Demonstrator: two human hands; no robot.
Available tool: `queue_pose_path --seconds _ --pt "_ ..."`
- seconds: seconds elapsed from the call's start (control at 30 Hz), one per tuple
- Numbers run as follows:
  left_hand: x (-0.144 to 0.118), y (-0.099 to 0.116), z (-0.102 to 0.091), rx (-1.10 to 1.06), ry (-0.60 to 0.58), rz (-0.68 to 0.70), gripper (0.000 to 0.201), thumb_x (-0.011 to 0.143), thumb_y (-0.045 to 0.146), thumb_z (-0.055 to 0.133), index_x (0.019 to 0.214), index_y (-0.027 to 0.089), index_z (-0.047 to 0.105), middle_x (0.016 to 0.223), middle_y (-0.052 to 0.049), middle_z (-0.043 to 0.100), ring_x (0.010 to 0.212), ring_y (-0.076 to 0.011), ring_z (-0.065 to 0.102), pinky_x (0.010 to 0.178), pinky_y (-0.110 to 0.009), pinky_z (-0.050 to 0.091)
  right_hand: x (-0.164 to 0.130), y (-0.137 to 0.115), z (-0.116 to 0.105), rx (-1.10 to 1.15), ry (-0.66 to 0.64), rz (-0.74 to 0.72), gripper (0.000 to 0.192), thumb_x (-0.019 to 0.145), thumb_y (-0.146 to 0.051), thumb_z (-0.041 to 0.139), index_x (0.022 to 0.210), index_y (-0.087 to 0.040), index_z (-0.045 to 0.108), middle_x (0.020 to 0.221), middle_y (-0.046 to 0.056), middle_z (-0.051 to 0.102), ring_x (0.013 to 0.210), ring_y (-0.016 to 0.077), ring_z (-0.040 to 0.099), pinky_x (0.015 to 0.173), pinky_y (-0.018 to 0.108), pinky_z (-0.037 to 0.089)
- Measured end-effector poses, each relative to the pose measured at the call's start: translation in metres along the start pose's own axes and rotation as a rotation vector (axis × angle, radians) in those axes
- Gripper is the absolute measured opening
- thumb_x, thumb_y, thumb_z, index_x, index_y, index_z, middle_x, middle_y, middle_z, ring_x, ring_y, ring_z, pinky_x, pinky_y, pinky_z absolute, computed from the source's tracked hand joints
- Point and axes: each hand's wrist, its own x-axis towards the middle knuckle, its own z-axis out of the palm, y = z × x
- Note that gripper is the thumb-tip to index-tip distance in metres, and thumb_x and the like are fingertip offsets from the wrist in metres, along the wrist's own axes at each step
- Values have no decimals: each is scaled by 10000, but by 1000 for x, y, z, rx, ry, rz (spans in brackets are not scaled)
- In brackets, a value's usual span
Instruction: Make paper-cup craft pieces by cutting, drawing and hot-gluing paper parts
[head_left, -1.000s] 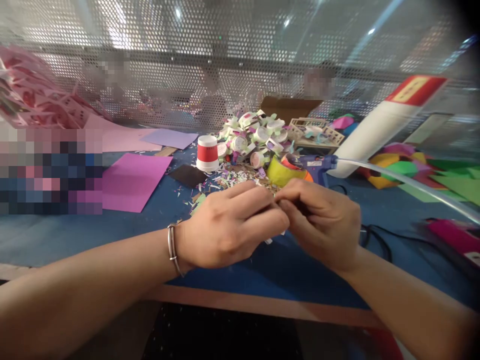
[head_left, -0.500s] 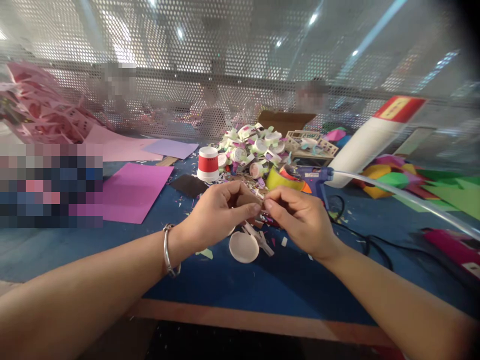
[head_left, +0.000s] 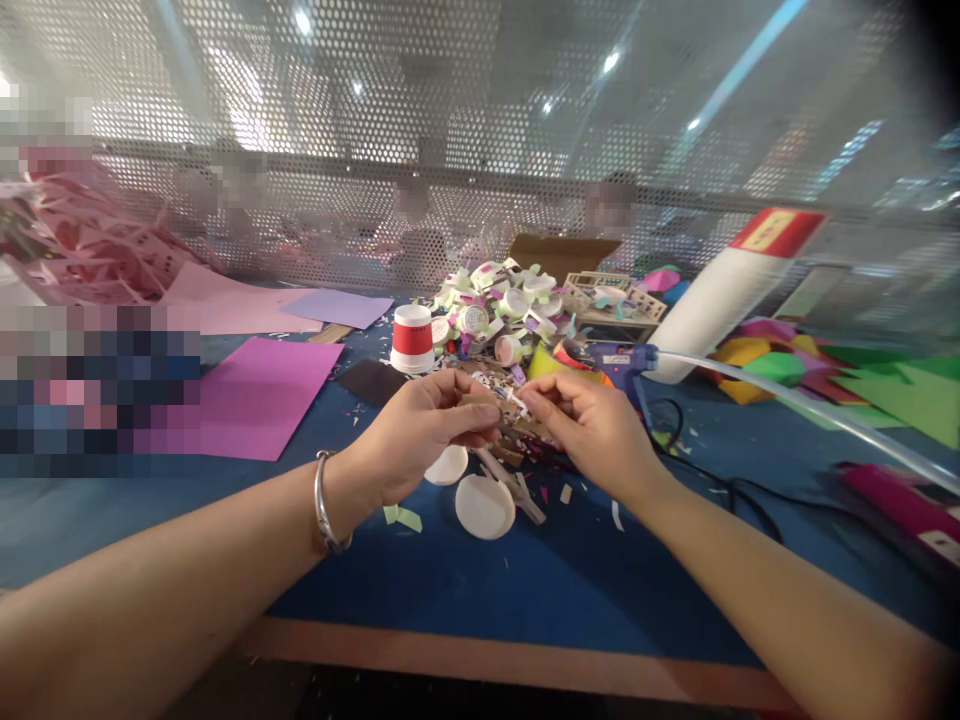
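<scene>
My left hand (head_left: pixel 427 430), with a silver bangle at the wrist, is closed in a pinch over the middle of the table; whatever is between its fingers is hidden. Across a small gap, my right hand (head_left: pixel 589 425) also pinches. A tiny white bit shows by its fingertips, too small to name. Below the hands lie two white discs, the nearer disc (head_left: pixel 485 507) in full view and the other disc (head_left: pixel 447 466) partly behind my left hand. Paper scraps (head_left: pixel 517 440) are scattered under and behind my fingers.
Behind the hands are a red-and-white paper cup (head_left: pixel 412 340), a heap of white paper pieces (head_left: pixel 502 300) and a blue glue gun (head_left: pixel 626 365). A white roll (head_left: pixel 720 300) leans at right. Magenta paper (head_left: pixel 247 400) lies left. A black cord (head_left: pixel 705 478) crosses the right side.
My hands have drawn slightly apart, opening a gap between the fingertips. The second white disc now shows beside my left hand. The whole view has shifted a little.
</scene>
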Motion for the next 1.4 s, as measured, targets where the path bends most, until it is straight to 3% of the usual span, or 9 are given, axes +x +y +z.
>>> queue_pose_path --seconds 0.17,0.3,0.47,0.67,0.87,0.97,1.1,1.23,1.4 --pt "2 -7 -2 250 0 154 101 815 178 704 860 136 624 724 -7 653 676 -120 626 644 -269 510 -8 -15 3 103 -81 -86 207 960 -360 606 963 -167 679 754 25 677 578 118 565 493 221 427" --pt "3 -14 -5 485 -18 258 92 804 190 676 872 160 623 712 -9 665 678 -152 637 609 -289 505 -11 -18 3 34 -170 -157 178 973 -310 575 913 -172 671 795 45 682 683 150 617 592 249 477" --pt "4 -19 -7 677 -19 393 64 779 150 652 832 175 625 687 -1 657 643 -143 604 539 -254 450 -11 -16 4 -66 -191 -202 169 962 -277 565 881 -167 664 774 37 648 664 144 581 585 259 438" --pt "-4 -9 0 847 -47 401 60 779 123 607 826 156 622 736 -3 668 656 -131 579 572 -253 430 -12 -19 5 -124 -136 -323 182 873 -173 583 692 -173 566 611 -35 481 543 99 441 516 238 342" --pt "-11 -6 8 843 -47 414 73 758 99 618 797 160 609 680 22 625 607 -115 531 542 -237 393 -15 -27 4 -139 -87 -396 212 813 -132 556 622 -190 487 574 -48 422 513 87 398 500 230 314" --pt "-13 -9 9 851 -25 551 113 759 59 612 757 167 580 678 26 600 606 -108 510 551 -236 398 -17 -31 2 -117 -80 -405 216 808 -127 549 615 -196 480 567 -47 421 510 89 402 502 231 322" --pt "-17 -10 9 895 -113 808 181 798 -7 568 794 174 563 780 -9 608 728 -133 563 649 -259 465 -21 -37 -4 -119 -56 -440 183 807 -123 546 641 -198 517 577 -38 440 520 96 407 512 244 326" --pt "-20 -7 8 1033 -183 1033 161 913 40 525 841 173 579 820 -40 630 720 -130 588 630 -253 493 -25 -42 -11 -42 -40 -445 189 832 -120 546 660 -196 546 579 -34 450 517 95 411 501 243 332" --pt "-19 -8 11 860 -151 1085 91 935 76 601 908 163 603 867 -54 674 791 -133 647 711 -264 559 -25 -45 -15 24 0 -370 205 846 -164 565 643 -189 552 565 -33 462 491 89 400 466 245 321"
